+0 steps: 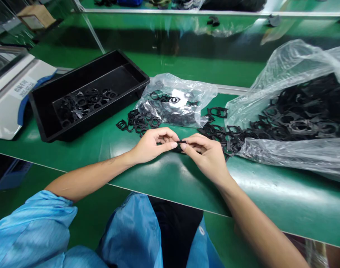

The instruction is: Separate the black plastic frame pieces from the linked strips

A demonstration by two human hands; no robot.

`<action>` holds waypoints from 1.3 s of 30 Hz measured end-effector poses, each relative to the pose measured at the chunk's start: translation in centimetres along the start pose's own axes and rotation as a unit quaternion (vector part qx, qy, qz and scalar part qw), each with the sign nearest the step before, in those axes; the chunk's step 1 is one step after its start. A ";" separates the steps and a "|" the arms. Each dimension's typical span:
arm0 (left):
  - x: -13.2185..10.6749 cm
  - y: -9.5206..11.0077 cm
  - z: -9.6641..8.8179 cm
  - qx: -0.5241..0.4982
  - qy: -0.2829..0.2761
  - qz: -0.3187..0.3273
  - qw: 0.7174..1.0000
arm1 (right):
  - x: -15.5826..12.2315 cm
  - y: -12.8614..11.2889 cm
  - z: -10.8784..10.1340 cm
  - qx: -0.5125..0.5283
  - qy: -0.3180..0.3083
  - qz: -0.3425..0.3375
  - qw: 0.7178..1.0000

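Between my fingertips, just above the green table, is a small black plastic part (180, 145). My left hand (156, 144) pinches its left end and my right hand (205, 152) pinches its right end. The fingers cover most of it, so its full shape is hidden. Beyond my left hand lies a loose heap of black ring-shaped parts (143, 121). A second pile of black frame-like parts (224, 136) sits beside my right hand, spilling from a large clear plastic bag (270, 89).
A black tray (102, 113) with several black parts inside stands at the left, next to a white and blue weighing scale (21, 89). Behind my hands lies a smaller clear bag (175, 100) of black parts with a white label. The green table (158, 182) ends close to my body.
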State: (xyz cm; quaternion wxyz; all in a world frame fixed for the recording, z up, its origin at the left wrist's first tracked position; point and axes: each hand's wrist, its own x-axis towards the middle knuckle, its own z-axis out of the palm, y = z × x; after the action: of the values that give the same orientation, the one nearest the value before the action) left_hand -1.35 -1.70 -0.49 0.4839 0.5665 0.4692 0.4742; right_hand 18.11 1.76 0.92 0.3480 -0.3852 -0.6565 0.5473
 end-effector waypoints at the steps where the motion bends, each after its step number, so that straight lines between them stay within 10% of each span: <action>1: 0.0 0.0 0.0 0.000 -0.004 -0.003 1.000 | 0.0 0.0 0.0 -0.007 0.000 -0.003 1.000; 10: 0.0 -0.2 -0.1 0.057 -0.064 -0.012 0.996 | -0.1 0.2 -0.2 -0.037 -0.015 -0.004 0.999; 39: -0.6 0.0 0.3 0.155 0.051 0.202 0.966 | -0.1 0.2 -0.4 0.022 0.009 -0.036 0.999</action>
State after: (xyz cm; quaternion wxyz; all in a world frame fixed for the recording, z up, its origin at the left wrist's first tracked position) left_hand -1.11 -2.35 -0.61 0.2596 0.6931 0.4364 0.5117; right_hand 18.48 1.89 0.80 0.3817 -0.3584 -0.6547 0.5452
